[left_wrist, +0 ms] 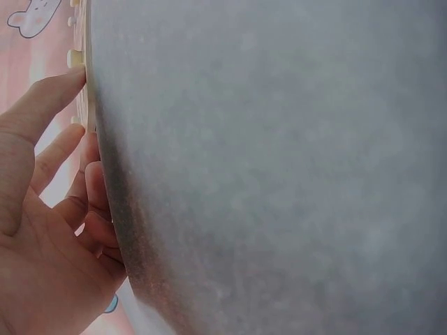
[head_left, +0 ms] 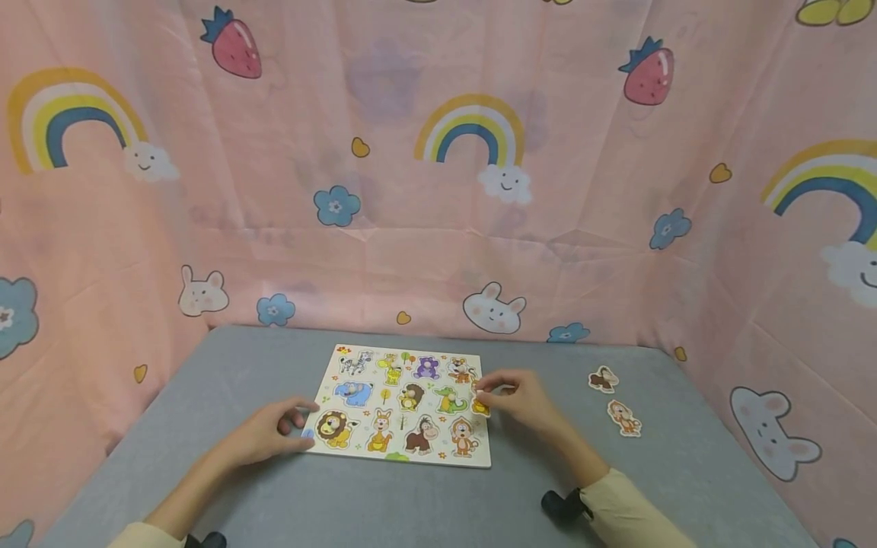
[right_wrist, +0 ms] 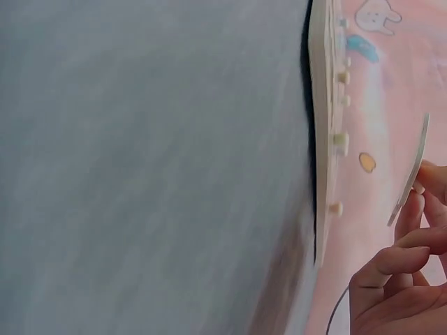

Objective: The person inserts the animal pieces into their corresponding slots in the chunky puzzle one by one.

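Pink printed fabric backdrop (head_left: 425, 251) hangs on three sides, creased and softly lit, scattered with rainbows, strawberries, blue flowers, white bunnies and smiling clouds. Below it sits a flat grey felt-covered tabletop (head_left: 226, 365), evenly lit, running right up to the cloth.

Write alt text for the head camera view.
A person's right hand pinches an animal piece at the right edge of a wooden animal puzzle board on a grey table, while the left hand rests at the board's lower left corner. Two loose monkey pieces lie to the right; pink cartoon-print fabric surrounds the table.
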Demonstrator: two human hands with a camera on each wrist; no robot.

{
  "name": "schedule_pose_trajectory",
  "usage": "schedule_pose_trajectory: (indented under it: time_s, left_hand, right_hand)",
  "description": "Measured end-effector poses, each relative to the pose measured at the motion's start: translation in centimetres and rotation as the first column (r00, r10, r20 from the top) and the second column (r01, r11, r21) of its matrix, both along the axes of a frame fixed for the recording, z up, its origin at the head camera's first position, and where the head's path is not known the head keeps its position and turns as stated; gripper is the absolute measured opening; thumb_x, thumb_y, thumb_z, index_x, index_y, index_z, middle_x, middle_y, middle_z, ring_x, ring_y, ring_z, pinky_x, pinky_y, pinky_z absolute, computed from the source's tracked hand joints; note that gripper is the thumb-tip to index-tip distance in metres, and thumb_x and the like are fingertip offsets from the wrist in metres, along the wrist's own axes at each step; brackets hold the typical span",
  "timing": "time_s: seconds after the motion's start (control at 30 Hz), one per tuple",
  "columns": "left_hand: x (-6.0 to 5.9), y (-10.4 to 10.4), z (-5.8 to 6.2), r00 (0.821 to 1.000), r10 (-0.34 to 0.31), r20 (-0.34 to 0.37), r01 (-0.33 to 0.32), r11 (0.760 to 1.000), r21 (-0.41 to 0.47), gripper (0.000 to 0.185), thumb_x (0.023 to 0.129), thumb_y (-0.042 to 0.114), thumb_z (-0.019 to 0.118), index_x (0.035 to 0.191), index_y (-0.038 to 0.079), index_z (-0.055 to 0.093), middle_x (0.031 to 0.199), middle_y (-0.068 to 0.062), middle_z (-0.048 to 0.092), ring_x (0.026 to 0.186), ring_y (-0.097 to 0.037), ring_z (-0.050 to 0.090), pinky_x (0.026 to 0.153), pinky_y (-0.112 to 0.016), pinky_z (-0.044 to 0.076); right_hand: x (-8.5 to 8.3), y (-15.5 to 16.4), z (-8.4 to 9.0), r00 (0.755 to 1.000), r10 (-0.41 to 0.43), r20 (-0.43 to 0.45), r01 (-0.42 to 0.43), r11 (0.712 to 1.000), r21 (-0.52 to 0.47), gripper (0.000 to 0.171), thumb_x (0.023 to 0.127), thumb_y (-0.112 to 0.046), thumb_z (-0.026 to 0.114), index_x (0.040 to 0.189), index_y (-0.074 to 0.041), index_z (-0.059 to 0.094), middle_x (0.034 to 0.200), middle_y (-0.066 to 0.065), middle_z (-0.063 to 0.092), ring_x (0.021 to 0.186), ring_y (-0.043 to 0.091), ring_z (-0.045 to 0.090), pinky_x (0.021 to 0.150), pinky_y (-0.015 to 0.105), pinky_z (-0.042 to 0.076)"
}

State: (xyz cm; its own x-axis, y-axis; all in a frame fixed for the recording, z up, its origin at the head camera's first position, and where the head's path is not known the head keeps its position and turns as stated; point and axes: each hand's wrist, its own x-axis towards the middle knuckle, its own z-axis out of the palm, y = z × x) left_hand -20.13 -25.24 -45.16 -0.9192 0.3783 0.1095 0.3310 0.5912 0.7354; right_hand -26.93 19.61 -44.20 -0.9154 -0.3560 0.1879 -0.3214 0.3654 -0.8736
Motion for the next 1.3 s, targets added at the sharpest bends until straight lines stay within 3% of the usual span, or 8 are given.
schedule_pose_trajectory:
  time_s: [0.23,0.6,0.97,1.3]
  left_hand:
    - [0.0,0.0,0.1,1.000,-0.002,0.009,0.002,1.000,-0.004,0.050,0.082,0.018,0.086,0.124,0.004,0.064,0.090,-0.001,0.054,0.074,-0.014,0.048,0.068,-0.030,0.039]
    - [0.1,0.1,0.1,1.000,-0.002,0.003,0.002,1.000,-0.012,0.050,0.082,0.018,0.086,0.125,0.004,0.064,0.091,-0.001,0.055,0.076,-0.014,0.049,0.069,-0.030,0.040]
    - [0.0,0.2,0.0,1.000,0.001,0.000,-0.001,1.000,-0.007,0.050,0.081,0.017,0.087,0.124,0.003,0.064,0.090,0.000,0.055,0.075,-0.013,0.049,0.069,-0.029,0.040]
    - [0.1,0.1,0.1,1.000,0.002,0.012,-0.002,1.000,-0.004,0.050,0.081,0.015,0.086,0.124,0.002,0.064,0.090,-0.001,0.054,0.074,-0.014,0.048,0.068,-0.029,0.039]
  right_hand:
    - [0.4,-2.4,0.9,1.000,-0.018,0.011,0.018,1.000,-0.025,0.010,0.090,-0.009,0.078,0.098,-0.003,0.077,0.095,0.005,0.071,0.094,0.024,0.059,0.078,0.036,0.044]
    - [-0.4,-5.0,1.1,1.000,0.024,0.010,-0.023,0.998,-0.063,0.009,0.090,-0.010,0.079,0.097,-0.004,0.078,0.094,0.004,0.070,0.088,0.024,0.059,0.072,0.033,0.047]
    - [-0.3,-6.6,1.8,0.998,0.066,-0.008,-0.066,0.997,-0.027,0.007,0.090,-0.007,0.078,0.095,-0.002,0.077,0.088,0.006,0.069,0.086,0.028,0.060,0.070,0.038,0.047]
    - [-0.5,-7.4,2.0,0.997,0.071,-0.037,-0.070,0.997,0.032,0.005,0.088,-0.002,0.078,0.091,0.000,0.077,0.080,0.004,0.068,0.073,0.019,0.060,0.063,0.032,0.047]
